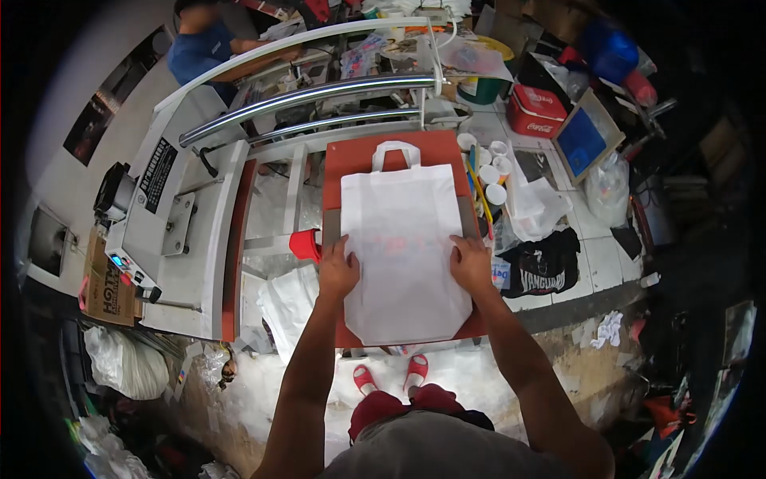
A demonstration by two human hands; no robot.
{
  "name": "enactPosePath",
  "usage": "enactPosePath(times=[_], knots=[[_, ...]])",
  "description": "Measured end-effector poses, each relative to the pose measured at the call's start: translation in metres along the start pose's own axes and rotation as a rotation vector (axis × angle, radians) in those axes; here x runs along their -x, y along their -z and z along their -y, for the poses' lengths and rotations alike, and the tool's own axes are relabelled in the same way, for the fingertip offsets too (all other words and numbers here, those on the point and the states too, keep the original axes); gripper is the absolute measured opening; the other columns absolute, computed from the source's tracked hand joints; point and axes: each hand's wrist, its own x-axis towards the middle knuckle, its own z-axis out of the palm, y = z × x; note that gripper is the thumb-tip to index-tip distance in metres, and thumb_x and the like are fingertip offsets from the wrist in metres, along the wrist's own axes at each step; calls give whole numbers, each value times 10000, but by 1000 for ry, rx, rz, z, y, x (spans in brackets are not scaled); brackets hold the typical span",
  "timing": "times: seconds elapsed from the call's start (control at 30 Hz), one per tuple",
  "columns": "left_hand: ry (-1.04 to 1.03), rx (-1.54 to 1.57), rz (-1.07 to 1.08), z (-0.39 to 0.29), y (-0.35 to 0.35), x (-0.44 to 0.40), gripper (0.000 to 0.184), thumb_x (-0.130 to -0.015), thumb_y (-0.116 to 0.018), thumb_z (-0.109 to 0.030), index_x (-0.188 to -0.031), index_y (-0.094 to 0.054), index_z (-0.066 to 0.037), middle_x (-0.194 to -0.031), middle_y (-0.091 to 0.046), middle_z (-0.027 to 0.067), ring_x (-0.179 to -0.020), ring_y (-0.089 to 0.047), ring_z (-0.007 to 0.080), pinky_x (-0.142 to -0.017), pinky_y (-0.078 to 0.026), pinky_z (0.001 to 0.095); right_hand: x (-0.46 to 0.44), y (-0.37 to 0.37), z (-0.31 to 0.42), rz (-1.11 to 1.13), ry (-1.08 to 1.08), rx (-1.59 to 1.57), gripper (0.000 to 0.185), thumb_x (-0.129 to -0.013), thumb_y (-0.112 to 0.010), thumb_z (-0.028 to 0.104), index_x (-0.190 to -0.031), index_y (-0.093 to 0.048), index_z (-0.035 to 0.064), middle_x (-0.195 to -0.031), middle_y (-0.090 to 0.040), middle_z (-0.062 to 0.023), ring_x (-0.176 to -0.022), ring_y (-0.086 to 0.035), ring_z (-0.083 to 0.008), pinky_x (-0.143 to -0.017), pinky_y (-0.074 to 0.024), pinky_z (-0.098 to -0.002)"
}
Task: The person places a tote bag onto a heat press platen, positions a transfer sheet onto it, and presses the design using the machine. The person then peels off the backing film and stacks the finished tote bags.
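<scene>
A white tote bag (404, 295) lies flat on the reddish-brown platen (335, 160) of a heat press, its handle loop pointing away from me. Faint reddish marks show through the middle of the fabric. My left hand (339, 270) is closed at the bag's left side edge, thumb over the cloth. On the opposite edge my right hand (471, 263) has its fingers curled in the same way. The fingertips under the edges are hidden.
The heat press head (187, 211) stands to the left, with chrome rails (319, 92) beyond the platen. At right are paint tubs (495, 194), a black printed cloth (544, 263), a framed screen (586, 136) and a red cooler (536, 112). Another person (199, 52) works at the far left.
</scene>
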Motion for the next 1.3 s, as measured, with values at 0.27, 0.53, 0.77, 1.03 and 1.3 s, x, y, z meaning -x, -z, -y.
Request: enactPosePath(times=[0.27,0.53,0.77,1.03,1.3], knots=[[92,67,141,-2,11,-3,412,-808,-596,-75,-1214,-555,-15,-1036,-635,254,-897,-637,417,-826,-509,481,1,5,0,64,1,40,318,-802,-623,123,-1119,-641,128,-947,-638,-102,-950,-589,-303,-778,-417,-455],[74,127,164,-1,18,-5,405,-810,-589,-62,-1211,-550,-19,-998,-648,254,-822,-653,405,-788,-518,477,1,3,-5,122,8,27,399,-795,-624,140,-1190,-577,101,-1070,-643,-154,-961,-597,-337,-808,-420,-469],[-46,51,-5,24,32,8,448,-827,-567,-55,-1262,-479,1,-1071,-566,256,-890,-613,396,-770,-523,460,2,40,-14,-119,-245,-328,342,-852,-667,178,-1143,-594,13,-1013,-623,-185,-920,-617,-308,-814,-493,-390],[82,-103,-52,76,161,193,259,-838,-488,118,-1071,-535,14,-866,-557,135,-687,-530,256,-620,-457,359,280,-3,-179,69,-554,139,196,-880,-554,186,-937,-653,26,-919,-678,-206,-853,-660,-375,-779,-520,-437],[778,-35,715,174,209,572,117,-848,-588,-120,-933,-609,-43,-780,-616,155,-730,-630,325,-661,-514,401,368,-191,-17,359,-587,-16,398,-743,-756,360,-842,-615,2,-822,-637,-206,-808,-625,-402,-724,-504,-466]])
